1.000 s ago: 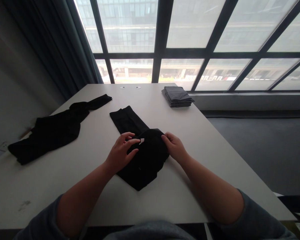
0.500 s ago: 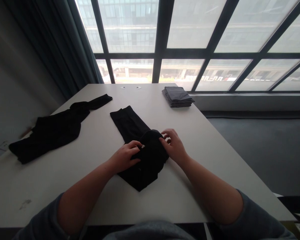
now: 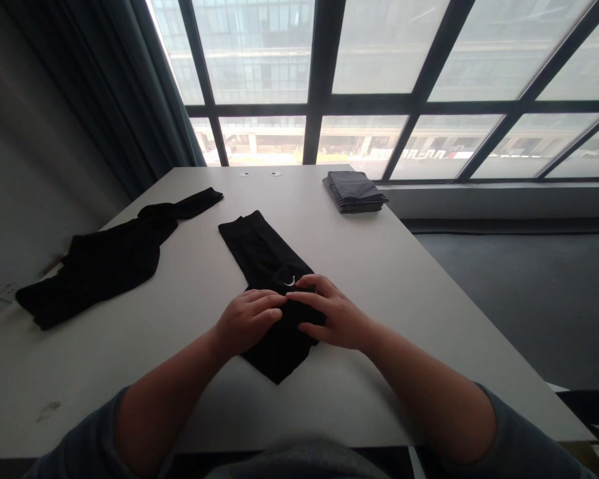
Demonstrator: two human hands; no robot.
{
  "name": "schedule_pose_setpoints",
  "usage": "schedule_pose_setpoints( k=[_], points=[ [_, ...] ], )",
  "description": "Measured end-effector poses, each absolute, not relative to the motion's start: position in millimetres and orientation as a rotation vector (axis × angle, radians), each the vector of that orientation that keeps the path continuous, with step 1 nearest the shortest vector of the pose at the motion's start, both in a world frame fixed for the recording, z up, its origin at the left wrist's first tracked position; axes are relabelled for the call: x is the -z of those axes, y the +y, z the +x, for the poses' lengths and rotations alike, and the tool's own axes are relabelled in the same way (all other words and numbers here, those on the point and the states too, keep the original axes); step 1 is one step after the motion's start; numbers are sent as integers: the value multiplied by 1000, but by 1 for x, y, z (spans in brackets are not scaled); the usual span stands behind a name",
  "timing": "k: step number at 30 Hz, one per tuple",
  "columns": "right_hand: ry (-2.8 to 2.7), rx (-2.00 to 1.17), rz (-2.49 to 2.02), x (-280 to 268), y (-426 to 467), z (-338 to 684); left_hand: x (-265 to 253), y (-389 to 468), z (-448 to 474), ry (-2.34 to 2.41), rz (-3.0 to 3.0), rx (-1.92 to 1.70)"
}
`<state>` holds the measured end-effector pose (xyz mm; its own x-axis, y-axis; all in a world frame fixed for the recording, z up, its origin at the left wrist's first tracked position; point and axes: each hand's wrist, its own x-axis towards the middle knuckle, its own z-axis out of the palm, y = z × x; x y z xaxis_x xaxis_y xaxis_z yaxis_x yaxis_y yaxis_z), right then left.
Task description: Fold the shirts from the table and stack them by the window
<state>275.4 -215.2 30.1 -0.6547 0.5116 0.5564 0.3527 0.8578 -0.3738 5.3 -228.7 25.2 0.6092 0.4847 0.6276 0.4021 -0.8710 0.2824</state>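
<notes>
We observe both hands on the black garment, palms down, their index fingertips meeting or nearly so above the cloth. The left hand (image 3: 247,322) is loosely flat, fingers close together and extended, thumb a little apart. The right hand (image 3: 337,316) is more spread, fingers slightly bent, thumb well below them. Both look open; whether any fingertip pinches a fold, we cannot tell. The forearms angle inward from grey sleeves (image 3: 87,432).

The black garment (image 3: 279,359) lies bunched and folded on the tabletop (image 3: 219,412), directly in front of the wearer; a long, flat section runs away to the far left. Beside the right fingertips we record a small curved white mark (image 3: 291,282), perhaps a label; we cannot read any lettering on it.

Farther left we log a second black garment (image 3: 114,259), stretched out along the tabletop edge. A folded grey stack (image 3: 355,191), striped along one side, sits near the far right corner. Through the window (image 3: 259,53) we note pale shapes like lettering (image 3: 424,154), too blurred to read. A dark curtain (image 3: 94,86) hangs at left.
</notes>
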Motion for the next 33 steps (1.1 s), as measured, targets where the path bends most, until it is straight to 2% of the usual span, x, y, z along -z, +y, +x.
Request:
schedule_pose_setpoints(
  k=[5,13,20,25,33],
  points=[
    [-2275,-265,-562,-34,-221,269,-29,-233,4,754,2624,-1252],
    [-2297,-51,-451,-41,-223,268,-26,-229,8,738,2530,-1041],
    [-2372,-344,-545,-33,-222,269,-15,-221,5,800,2402,-1013],
    [-2394,-303,-520,-27,-221,265,-15,-224,-1,752,2489,-1217],
    [-2094,-305,-692,-23,-216,279,-23,-229,2,910,2453,-1048]
  ],
)
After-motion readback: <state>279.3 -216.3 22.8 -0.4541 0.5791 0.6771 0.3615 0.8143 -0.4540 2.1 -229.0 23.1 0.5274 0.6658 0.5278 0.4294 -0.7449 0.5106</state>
